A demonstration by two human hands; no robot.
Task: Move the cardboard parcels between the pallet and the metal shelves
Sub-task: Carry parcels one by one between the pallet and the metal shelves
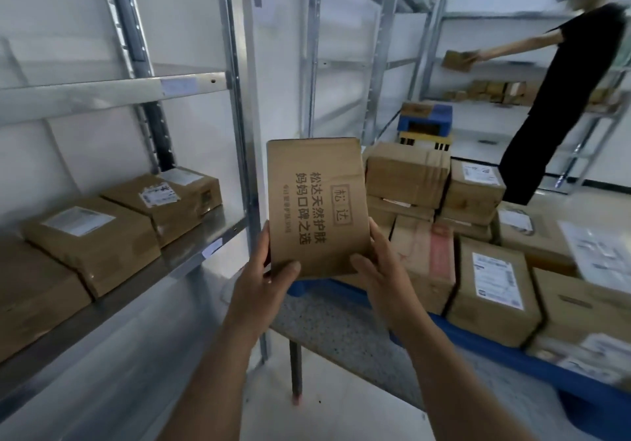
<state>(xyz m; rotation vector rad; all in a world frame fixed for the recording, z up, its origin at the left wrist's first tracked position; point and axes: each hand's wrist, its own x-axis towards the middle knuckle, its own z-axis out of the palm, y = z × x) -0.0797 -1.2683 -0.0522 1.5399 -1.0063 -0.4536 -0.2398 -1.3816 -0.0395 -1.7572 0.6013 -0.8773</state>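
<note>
I hold a flat brown cardboard parcel (316, 201) with dark printed characters upright in front of me. My left hand (264, 278) grips its lower left edge and my right hand (380, 266) grips its lower right edge. On the left, the metal shelf (191, 249) carries three brown parcels (92, 242) with white labels, lying side by side. To the right, a blue pallet (485, 341) is stacked with several labelled cardboard parcels (488, 287).
A steel shelf upright (239, 105) stands just left of the held parcel. Another person (563, 92) at the back right places a small box on a far shelf (495, 64). A blue crate (425, 122) sits behind the pallet. A speckled table (327, 324) lies below my hands.
</note>
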